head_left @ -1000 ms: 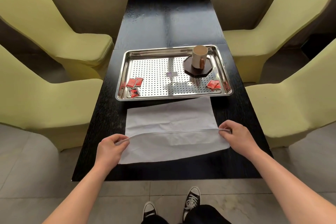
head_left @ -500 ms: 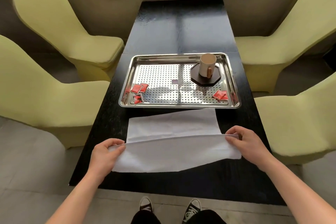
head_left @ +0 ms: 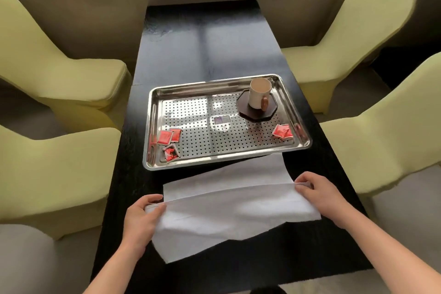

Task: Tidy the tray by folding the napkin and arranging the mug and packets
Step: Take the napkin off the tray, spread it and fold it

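Napkin (head_left: 226, 212) is pinched between left hand (head_left: 140, 219) and right hand (head_left: 319, 193). Counted on tray (head_left: 214, 162): one mug (head_left: 259, 93), five packets (head_left: 164, 137).

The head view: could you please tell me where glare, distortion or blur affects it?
In the head view, glare sits on the perforated steel tray and the black table beyond it; wide-angle distortion bows the yellow-green chairs at the edges; the white napkin looks slightly soft.
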